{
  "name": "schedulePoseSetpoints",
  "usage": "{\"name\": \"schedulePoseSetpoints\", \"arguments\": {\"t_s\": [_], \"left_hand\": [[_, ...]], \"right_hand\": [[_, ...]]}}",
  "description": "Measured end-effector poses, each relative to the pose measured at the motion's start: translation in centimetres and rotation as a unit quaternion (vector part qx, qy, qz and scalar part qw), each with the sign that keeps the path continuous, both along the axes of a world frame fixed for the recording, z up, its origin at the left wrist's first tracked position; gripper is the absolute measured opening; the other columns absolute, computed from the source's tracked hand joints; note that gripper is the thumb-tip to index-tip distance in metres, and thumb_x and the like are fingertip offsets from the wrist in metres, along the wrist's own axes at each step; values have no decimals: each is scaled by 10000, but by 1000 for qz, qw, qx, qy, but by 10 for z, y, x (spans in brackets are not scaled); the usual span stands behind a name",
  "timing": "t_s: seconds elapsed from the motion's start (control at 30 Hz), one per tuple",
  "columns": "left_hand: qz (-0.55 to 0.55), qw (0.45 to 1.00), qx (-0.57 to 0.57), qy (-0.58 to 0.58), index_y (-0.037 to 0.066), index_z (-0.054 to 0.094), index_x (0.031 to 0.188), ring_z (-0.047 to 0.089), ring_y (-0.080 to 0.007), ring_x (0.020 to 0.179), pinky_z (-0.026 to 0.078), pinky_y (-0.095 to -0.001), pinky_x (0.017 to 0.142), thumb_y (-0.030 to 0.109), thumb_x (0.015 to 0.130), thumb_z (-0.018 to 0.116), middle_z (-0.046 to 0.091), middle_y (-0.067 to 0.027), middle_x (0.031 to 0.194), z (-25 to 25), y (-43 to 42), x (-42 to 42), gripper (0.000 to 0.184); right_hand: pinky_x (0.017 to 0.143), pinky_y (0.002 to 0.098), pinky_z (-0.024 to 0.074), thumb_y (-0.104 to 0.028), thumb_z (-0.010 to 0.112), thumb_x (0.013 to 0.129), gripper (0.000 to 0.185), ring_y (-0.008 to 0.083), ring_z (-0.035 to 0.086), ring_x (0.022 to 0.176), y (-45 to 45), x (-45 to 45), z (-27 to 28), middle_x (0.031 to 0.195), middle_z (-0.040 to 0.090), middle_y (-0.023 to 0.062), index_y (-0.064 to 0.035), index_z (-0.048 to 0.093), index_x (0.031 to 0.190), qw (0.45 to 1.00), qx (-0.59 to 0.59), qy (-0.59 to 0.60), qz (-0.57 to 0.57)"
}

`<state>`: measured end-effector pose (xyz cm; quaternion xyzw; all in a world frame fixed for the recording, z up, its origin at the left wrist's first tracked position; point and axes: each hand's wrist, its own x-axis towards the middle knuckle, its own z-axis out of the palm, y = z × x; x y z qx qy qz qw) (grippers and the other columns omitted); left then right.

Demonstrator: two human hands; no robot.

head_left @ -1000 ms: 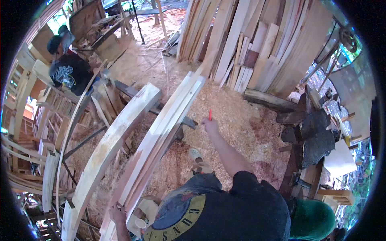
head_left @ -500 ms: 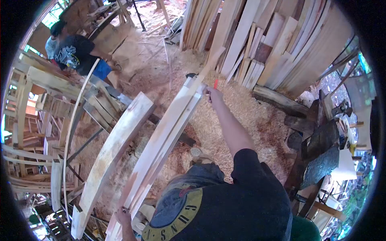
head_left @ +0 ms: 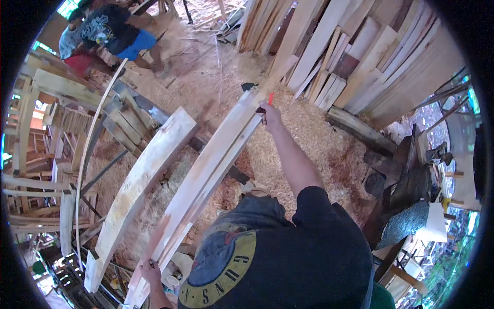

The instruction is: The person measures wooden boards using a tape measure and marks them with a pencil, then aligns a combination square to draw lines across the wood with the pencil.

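Observation:
Long pale planks [head_left: 206, 175] lie side by side, running diagonally from the lower left to the upper middle. At their far end my right hand [head_left: 271, 116] is closed around a thin red marker or pencil [head_left: 271, 98], which points up, and the hand touches the plank edge. Near the lower end, my left hand [head_left: 151, 271] rests on the planks with its fingers curled round something dark and too small to name. To the left of the planks lies a thick curved timber [head_left: 141, 190].
Boards [head_left: 360, 62] lean upright at the upper right. Wood shavings [head_left: 303, 139] cover the ground. Two people [head_left: 110, 31] are at the upper left. A thin curved strip [head_left: 91, 154] runs along the left. Dark slabs and scrap [head_left: 406, 190] are piled at the right.
My right hand with the red marker has moved up and onto the planks' far end. My left hand stays near the lower end. The people at the upper left have shifted, one bending lower.

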<state>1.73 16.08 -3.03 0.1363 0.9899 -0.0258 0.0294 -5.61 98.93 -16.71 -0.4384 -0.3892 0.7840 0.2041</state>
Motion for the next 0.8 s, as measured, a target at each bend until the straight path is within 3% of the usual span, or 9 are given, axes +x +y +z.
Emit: {"name": "schedulePoseSetpoints", "arguments": {"t_s": [0.23, 0.53, 0.8], "left_hand": [[-23, 999, -19, 45, 41, 703, 957, 609, -387, 796, 483, -484, 771, 159, 883, 674, 705, -166, 903, -13, -13, 1, 142], [11, 998, -51, 26, 65, 705, 982, 616, -382, 810, 492, -478, 775, 178, 858, 699, 704, -158, 847, -9, -8, 1, 168], [30, 999, -11, 12, 68, 701, 993, 625, -396, 817, 500, -499, 786, 186, 834, 724, 704, -159, 832, -17, -15, 0, 199]], "right_hand": [[376, 249, 297, -334, 727, 917, 257, 72, 426, 425, -1, 2, 3, 687, 661, 20, -84, 702, 862, 998, 34, 23, 37], [415, 232, 331, -339, 693, 932, 271, 65, 496, 511, -3, 3, -9, 814, 706, 26, -81, 710, 1014, 995, 87, 5, 48], [455, 239, 367, -271, 728, 901, 168, 71, 539, 587, -5, 2, -7, 775, 641, -14, -126, 658, 948, 985, 159, 14, 63]]}}
